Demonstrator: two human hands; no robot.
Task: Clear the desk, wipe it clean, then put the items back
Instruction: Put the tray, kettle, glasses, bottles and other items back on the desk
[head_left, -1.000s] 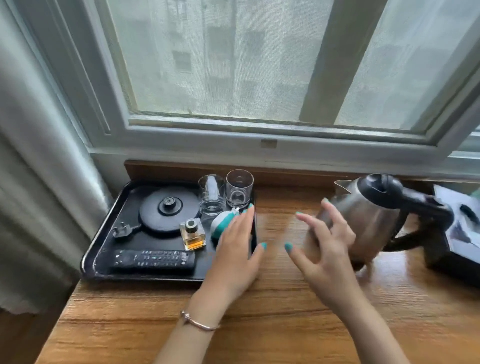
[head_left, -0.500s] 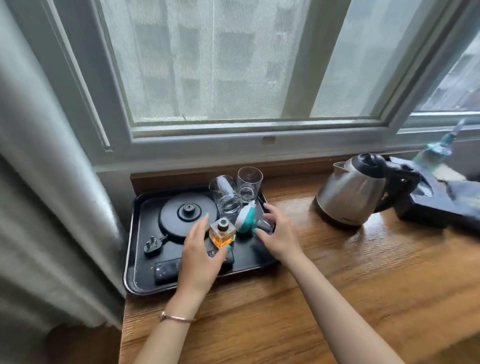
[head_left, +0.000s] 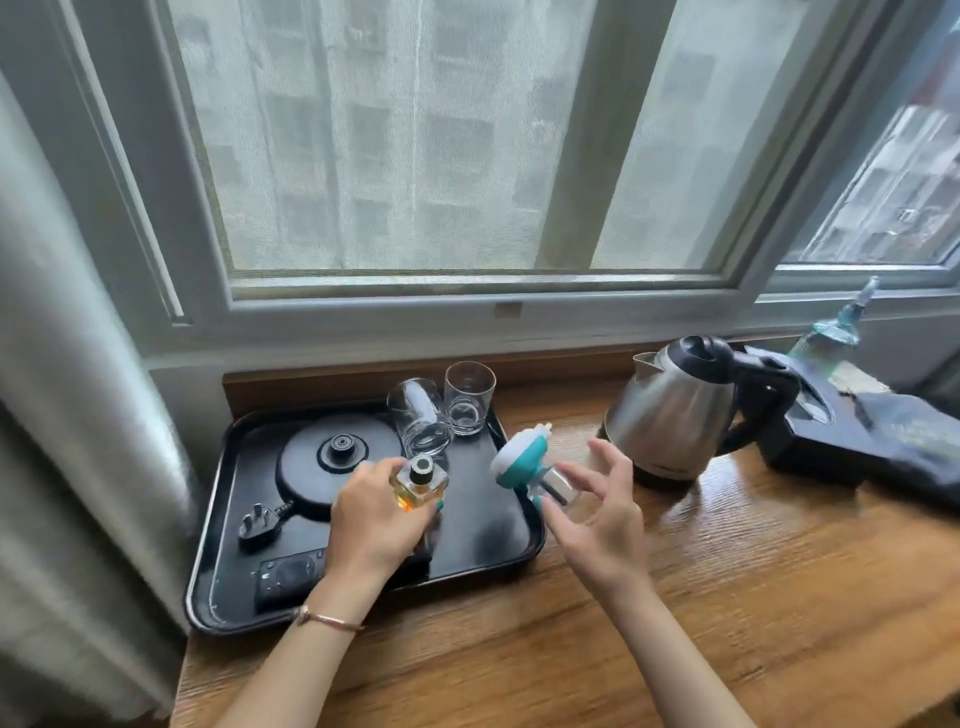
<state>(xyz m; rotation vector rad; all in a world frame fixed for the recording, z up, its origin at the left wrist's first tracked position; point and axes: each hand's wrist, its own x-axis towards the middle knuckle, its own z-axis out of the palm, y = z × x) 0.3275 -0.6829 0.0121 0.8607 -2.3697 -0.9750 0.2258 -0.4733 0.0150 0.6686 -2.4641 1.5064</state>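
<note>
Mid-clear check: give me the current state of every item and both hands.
left hand: grips perfume bottle, lifted
right hand: holds teal-capped bottle, tilted, lifted
two glasses: upright, empty, on tray
kettle base: on tray, unplugged
remote: on tray
kettle: upright on desk, lid closed

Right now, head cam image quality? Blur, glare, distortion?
Head view: wide-angle bend bows the window frame and curtain; both hands, left hand and right hand, are motion-smeared, as is the teal-capped bottle; daylight glare sheens the wooden desk and kettle; the tray stays fairly sharp.
</note>
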